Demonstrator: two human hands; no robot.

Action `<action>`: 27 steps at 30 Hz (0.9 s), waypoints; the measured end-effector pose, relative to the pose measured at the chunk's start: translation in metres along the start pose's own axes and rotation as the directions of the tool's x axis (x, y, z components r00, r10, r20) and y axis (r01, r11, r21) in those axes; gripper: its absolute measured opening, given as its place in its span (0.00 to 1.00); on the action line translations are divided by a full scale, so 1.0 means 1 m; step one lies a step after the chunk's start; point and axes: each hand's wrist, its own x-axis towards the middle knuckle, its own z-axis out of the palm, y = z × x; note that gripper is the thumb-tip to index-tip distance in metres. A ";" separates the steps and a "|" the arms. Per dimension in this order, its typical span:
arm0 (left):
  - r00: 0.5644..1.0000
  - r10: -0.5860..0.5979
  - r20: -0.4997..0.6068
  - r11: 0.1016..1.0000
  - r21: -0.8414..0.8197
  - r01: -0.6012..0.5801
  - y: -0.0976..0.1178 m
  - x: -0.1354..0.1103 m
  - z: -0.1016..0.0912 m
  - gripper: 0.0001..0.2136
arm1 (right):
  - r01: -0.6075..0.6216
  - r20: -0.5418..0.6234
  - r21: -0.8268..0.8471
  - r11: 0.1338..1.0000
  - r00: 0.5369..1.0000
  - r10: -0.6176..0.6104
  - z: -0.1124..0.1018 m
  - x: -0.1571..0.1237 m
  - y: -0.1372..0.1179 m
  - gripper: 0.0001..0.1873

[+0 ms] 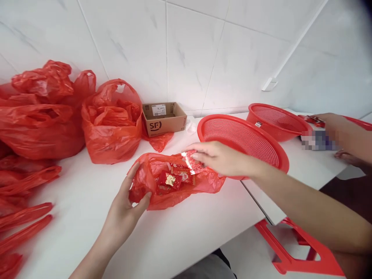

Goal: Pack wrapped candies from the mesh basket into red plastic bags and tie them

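Full red bags (43, 112) are crowding the white worktop's (186, 236) far left, red baskets (244, 137) lying right. At the near middle, left hand (128, 207) fingers are pinching the small bag's (174, 180) rim; right hand (217, 157) fingers are closing on a shiny packet (190, 161).

1. My left hand (123, 211) is bare: no glove, ring or wristband is visible.
2. My left forearm is uncovered down to the bottom edge of the view; no sleeve shows on it.
3. My right hand (219, 157) is likewise bare, with short, unpainted nails on the fingers that show.
4. My right forearm is uncovered along its full visible length; no watch or strap is visible.
5. Between my 2 forearms, at the bottom edge, a patch of grey fabric shows; it appears to be my clothing.
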 end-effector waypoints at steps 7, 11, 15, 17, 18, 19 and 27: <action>0.998 0.060 0.006 0.998 0.017 -0.060 -0.007 0.001 -0.005 0.33 | 0.142 -0.002 -0.098 0.985 0.990 -0.143 0.042 0.008 -0.005 0.23; 0.999 0.047 0.016 0.998 0.040 -0.047 -0.012 0.002 -0.010 0.34 | 0.051 -0.298 -0.182 0.982 0.949 -0.105 0.028 -0.025 0.001 0.17; 1.000 -0.010 -0.007 1.000 0.004 0.010 -0.014 0.004 -0.014 0.35 | -0.073 -0.565 -0.154 0.985 0.825 -0.028 0.043 -0.075 0.023 0.11; 0.997 -0.067 -0.023 0.997 -0.026 0.067 -0.016 0.007 -0.014 0.37 | -0.167 -0.686 -0.051 0.985 0.723 0.087 0.055 -0.094 0.038 0.10; 0.995 -0.090 -0.034 0.995 -0.044 0.089 -0.018 0.009 -0.013 0.37 | -0.209 -0.732 0.001 0.978 0.666 0.143 0.060 -0.100 0.046 0.10; 0.993 -0.108 -0.050 0.992 -0.065 0.104 -0.019 0.012 -0.013 0.38 | -0.241 -0.763 0.047 0.969 0.617 0.191 0.063 -0.104 0.054 0.12; 0.981 -0.179 -0.081 0.982 0.040 0.183 -0.019 0.020 -0.023 0.41 | -0.228 -0.610 0.230 0.946 0.724 0.323 0.064 -0.081 0.070 0.25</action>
